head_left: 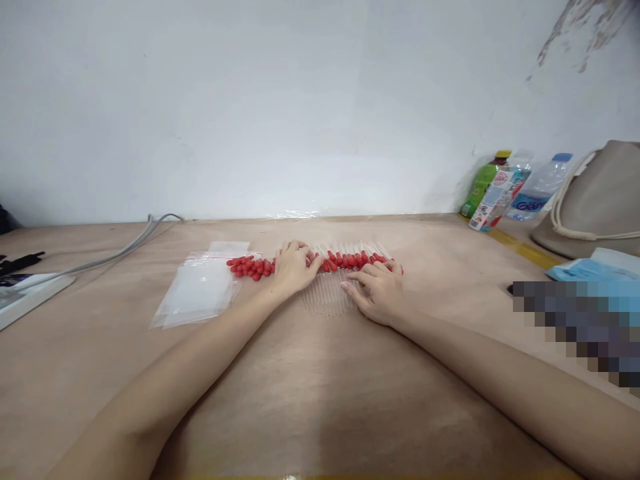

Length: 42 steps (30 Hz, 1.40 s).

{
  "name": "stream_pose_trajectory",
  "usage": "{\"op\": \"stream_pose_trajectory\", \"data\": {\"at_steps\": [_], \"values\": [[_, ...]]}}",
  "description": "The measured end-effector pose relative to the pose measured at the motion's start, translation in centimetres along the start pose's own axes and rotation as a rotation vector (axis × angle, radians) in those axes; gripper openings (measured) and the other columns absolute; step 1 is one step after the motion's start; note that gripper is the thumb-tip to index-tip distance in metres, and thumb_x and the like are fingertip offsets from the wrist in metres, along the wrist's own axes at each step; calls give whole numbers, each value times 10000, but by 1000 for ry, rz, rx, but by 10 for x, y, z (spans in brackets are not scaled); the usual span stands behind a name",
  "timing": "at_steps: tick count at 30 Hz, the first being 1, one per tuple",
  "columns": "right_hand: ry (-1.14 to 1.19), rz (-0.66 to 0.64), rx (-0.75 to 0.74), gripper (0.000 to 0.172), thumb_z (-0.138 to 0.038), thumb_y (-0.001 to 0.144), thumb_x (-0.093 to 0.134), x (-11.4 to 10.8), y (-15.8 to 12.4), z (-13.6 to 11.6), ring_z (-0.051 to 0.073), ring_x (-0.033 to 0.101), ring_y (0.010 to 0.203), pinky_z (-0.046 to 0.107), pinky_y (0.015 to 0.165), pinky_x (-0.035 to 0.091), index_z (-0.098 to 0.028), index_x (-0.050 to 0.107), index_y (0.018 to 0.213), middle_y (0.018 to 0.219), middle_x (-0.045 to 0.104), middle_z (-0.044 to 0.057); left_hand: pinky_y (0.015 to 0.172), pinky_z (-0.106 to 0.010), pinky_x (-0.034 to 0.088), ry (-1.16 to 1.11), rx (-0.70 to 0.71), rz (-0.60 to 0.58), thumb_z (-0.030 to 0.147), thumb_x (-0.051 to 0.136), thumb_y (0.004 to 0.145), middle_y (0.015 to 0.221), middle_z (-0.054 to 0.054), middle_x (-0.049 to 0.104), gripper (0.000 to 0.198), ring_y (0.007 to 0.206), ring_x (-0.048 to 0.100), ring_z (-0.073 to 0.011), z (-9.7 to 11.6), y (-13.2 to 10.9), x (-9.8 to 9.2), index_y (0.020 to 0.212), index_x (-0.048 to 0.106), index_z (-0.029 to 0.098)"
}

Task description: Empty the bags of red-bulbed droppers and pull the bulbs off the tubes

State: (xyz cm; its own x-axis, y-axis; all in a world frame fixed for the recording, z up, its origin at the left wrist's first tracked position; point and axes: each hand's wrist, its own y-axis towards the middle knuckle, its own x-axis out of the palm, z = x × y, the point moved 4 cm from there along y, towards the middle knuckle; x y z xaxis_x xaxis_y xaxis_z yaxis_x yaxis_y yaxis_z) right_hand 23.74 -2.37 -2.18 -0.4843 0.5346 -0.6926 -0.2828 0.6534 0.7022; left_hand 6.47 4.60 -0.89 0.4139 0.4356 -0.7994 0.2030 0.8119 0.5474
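Note:
A row of red rubber dropper bulbs lies across the middle of the table, with thin clear tubes fanned out in front of it and more behind. My left hand rests over the left part of the row, fingers stretched forward, its palm hiding some bulbs. At the right end, my right hand lies with fingers apart, the fingertips touching the bulbs and the thumb over the tubes. Left of my left hand is a heap of red bulbs. It lies beside clear plastic zip bags.
A grey cable runs along the left side to a white-edged object. At the back right stand a green bottle, a carton and a clear bottle. A beige bag and a blue face mask lie nearer.

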Motion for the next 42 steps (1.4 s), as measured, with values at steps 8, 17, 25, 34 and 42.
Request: {"op": "stream_pose_trajectory", "data": {"at_steps": [8, 17, 25, 34, 42], "values": [[78, 138, 52, 233, -331, 832, 491, 1, 2, 18, 197, 546, 908, 365, 818, 338, -204, 604, 992, 942, 607, 62, 905, -400, 357, -107, 66, 150, 320, 497, 829, 1000, -58, 561, 185, 984, 463, -215, -9, -46, -40, 773, 600, 177], [-11, 23, -237, 477, -442, 836, 479, 1, 2, 3, 243, 429, 1181, 438, 989, 270, -209, 462, 1252, 1254, 520, 76, 906, -415, 374, -202, 284, -32, 268, 506, 830, 999, -59, 560, 139, 975, 463, -206, -1, -62, -53, 878, 613, 195], [44, 19, -324, 202, -330, 870, 475, 2, 0, -3, 208, 516, 1100, 461, 995, 224, -258, 656, 925, 1041, 662, -1, 929, -392, 365, -225, 379, -19, 287, 511, 836, 1077, -60, 581, 163, 1027, 504, -192, 3, -64, -44, 949, 595, 203], [118, 14, -352, 187, -317, 852, 500, 0, 0, -12, 200, 547, 1043, 476, 1030, 172, -250, 665, 907, 984, 682, 4, 868, -360, 363, -192, 517, -5, 305, 529, 839, 909, -18, 693, 152, 958, 584, -174, 24, -64, -29, 885, 636, 208], [178, -58, -378, 215, -285, 875, 460, 6, 0, -16, 192, 567, 1034, 479, 1030, 254, -238, 648, 969, 952, 691, 10, 880, -361, 350, -164, 545, 30, 321, 512, 845, 919, -22, 692, 178, 975, 573, -179, 28, -67, -31, 931, 623, 212]]}}
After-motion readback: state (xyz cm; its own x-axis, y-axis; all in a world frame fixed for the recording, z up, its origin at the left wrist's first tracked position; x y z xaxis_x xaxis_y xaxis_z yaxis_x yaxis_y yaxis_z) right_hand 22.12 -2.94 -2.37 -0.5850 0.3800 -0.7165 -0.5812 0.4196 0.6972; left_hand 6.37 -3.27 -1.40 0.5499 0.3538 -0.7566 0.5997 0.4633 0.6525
